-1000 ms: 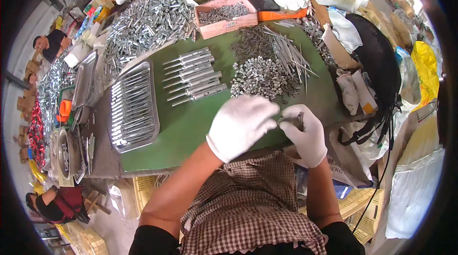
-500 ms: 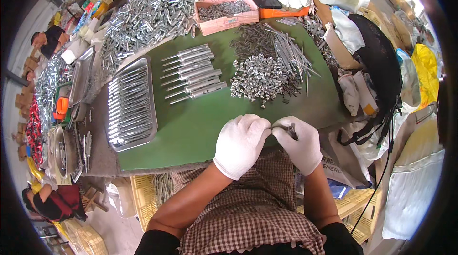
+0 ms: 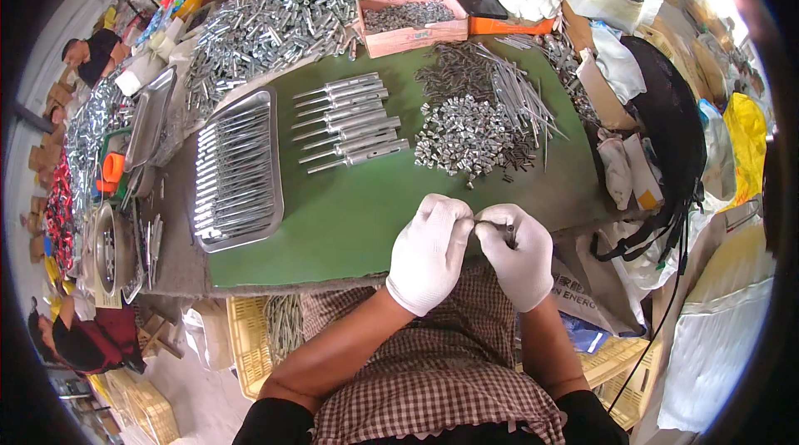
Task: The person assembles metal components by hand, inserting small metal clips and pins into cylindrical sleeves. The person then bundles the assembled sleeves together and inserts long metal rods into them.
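My left hand point(image 3: 431, 255) and my right hand point(image 3: 518, 257), both in white knitted gloves, meet fingertip to fingertip over the near edge of the green mat point(image 3: 349, 233). A small dark metal piece point(image 3: 509, 234) shows between the curled fingers of the right hand. The left thumb and forefinger are pinched against the right fingertips, and whatever they grip is hidden. Beyond the hands lies a heap of small silver metal caps point(image 3: 462, 137). Several silver cylinders with thin shafts point(image 3: 354, 125) lie in a row to its left.
A steel tray point(image 3: 275, 187) of slim metal rods stands at left. Dark small pins point(image 3: 458, 71) and thin rods point(image 3: 524, 100) lie behind the caps. Farther back are a pink box point(image 3: 416, 42) and a pile of metal tubes point(image 3: 266, 25). A black mesh item point(image 3: 666, 112) stands at right.
The view has shifted slightly, so the table things sit a little farther right. Both hands stay together, with the right hand turned slightly and its fingers closed a bit more.
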Motion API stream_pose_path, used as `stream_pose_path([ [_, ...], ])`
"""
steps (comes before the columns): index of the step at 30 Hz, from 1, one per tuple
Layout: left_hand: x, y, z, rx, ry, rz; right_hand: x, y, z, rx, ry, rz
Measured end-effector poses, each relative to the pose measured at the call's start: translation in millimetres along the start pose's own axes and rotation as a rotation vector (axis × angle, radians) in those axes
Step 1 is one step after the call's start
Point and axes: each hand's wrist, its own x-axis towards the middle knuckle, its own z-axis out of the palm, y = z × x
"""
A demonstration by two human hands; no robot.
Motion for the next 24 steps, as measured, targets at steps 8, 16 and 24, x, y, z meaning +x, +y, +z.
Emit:
stream_pose_path([
  [8, 0.0, -7.1, -5.8, -0.218, -0.037, -0.128, 1.9, -7.8, 3.1, 0.230, 0.015, 0.163],
  [16, 0.8, -5.1, -15.9, -0.180, 0.022, -0.025, 5.3, -12.4, 1.6, 0.530, -0.120, 0.456],
  [24, -1.7, -1.6, -23.3, -0.210, 0.065, -0.038, 6.0, -12.7, 7.7, 0.596, -0.167, 0.437],
])
